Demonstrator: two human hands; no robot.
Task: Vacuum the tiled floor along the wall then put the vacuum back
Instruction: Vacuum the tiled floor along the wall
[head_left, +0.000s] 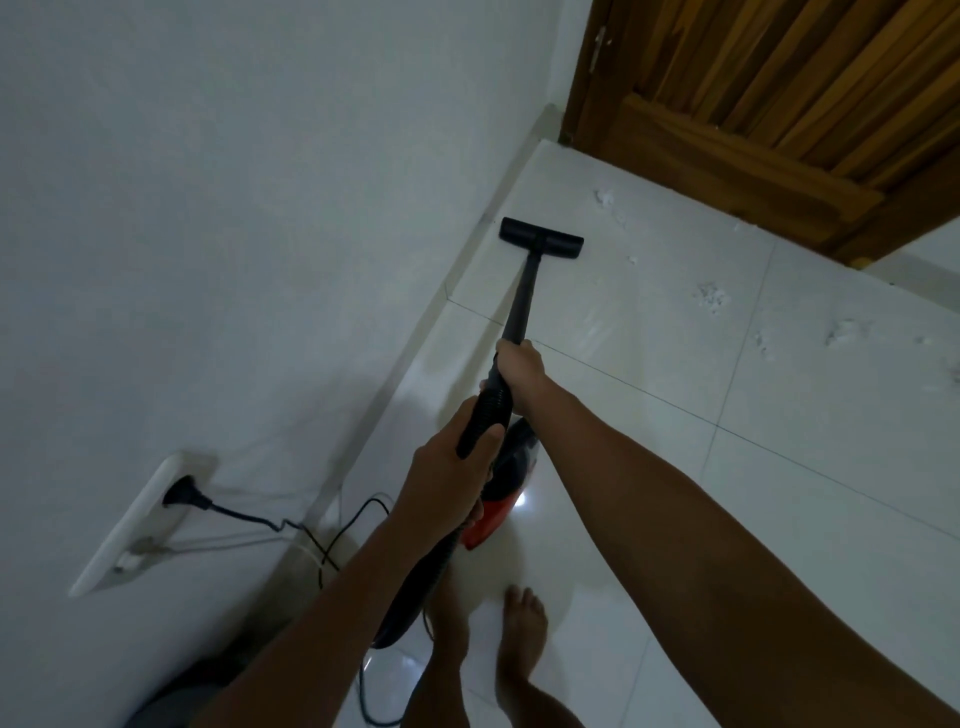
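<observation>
The right hand (519, 364) grips the vacuum (498, 467) wand at its upper end; the left hand (447, 478) wraps the ribbed handle just behind it. The floor head (541, 238) sits flat on the tiled floor (675, 467), well ahead of both hands and just beside the skirting (415, 338). White debris (709, 299) lies ahead and right of the right hand. Best practice here: keep the head flat, stroke slowly parallel to the wall, then sweep rightward toward the crumbs, minding the cord (332, 535) trailing behind the left hand.

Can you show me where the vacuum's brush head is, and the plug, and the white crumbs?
brush head (541, 238): head view, middle of its black bar.
plug (183, 494): head view, black body in the wall socket.
white crumbs (709, 297): head view, one clump on the tile.
</observation>
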